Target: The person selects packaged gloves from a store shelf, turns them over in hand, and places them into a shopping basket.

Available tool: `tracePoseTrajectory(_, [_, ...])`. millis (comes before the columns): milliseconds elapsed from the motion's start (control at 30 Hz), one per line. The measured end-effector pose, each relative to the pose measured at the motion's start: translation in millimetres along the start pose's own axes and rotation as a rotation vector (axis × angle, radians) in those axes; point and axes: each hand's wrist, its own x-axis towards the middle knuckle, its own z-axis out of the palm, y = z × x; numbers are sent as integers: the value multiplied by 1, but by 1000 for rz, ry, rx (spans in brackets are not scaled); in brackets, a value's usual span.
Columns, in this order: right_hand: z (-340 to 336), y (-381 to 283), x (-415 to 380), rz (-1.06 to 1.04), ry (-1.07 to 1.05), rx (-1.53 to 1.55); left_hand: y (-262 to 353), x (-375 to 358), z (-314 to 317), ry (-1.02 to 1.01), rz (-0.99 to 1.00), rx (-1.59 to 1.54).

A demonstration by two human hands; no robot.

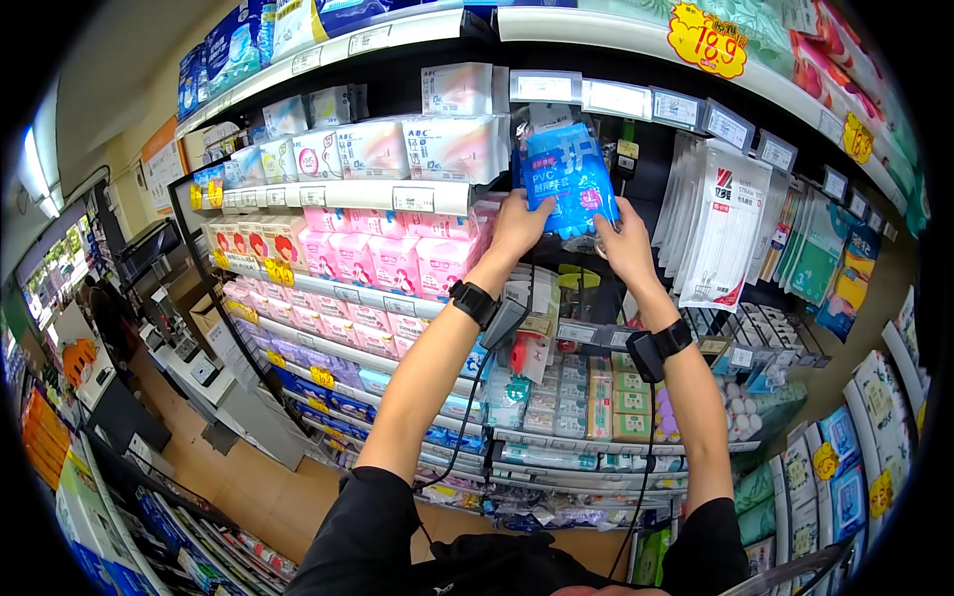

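Note:
A blue packet of PVC gloves (pixel 569 177) is held up in front of the hanging rack, its printed face towards me. My left hand (pixel 521 224) grips its lower left edge, thumb on the front. On the lower right edge my right hand (pixel 627 241) is closed in the same way. Behind the packet, part of a clear hanging bag (pixel 556 119) shows; the hooks there are partly hidden. To the right hang white packs of straws (pixel 726 223). Left of my left hand stand pink packs of pads (pixel 445 264) on a shelf.
White ABC pad packs (pixel 449 147) fill the upper left shelf. Price tags line the shelf edge (pixel 624 99) above the hooks. Lower down sit small boxes (pixel 633 397) and cotton goods. A counter (pixel 214 382) stands at the left, and another shelf unit (pixel 845 467) curves along the right.

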Motion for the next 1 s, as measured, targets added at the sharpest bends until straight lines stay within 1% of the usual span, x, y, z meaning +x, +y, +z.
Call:
tracePoseTrajectory(67, [-2,0,0,13,-10,5,10,-8,-4,-11,-10,-48])
tracePoseTrajectory(133, [-3,1,1,-131,19,40,13,-11,-6,-24,-21,-95])
tracePoseTrajectory(267, [-11,-17,-4,-91,-46,42,25,-21,-12,-62,-15,-272])
tracePoseTrajectory(333, [-14,-28,-10,-7,-87,102,29,-27,-14,-69,-14,-333])
tracePoseTrajectory(400, [-16,-33,-14,-24,-87,137,35,-32,-17,-49,18,-390])
tracePoseTrajectory(533, [-18,-41,-23,-82,-69,241,48,-48,-25,-46,14,-395])
tracePoseTrajectory(633, [-20,-39,-26,-87,-70,272,54,-57,-29,-31,35,-337])
tracePoseTrajectory(1000, [-38,-75,-53,-7,-139,414,85,-89,-38,-51,93,-532])
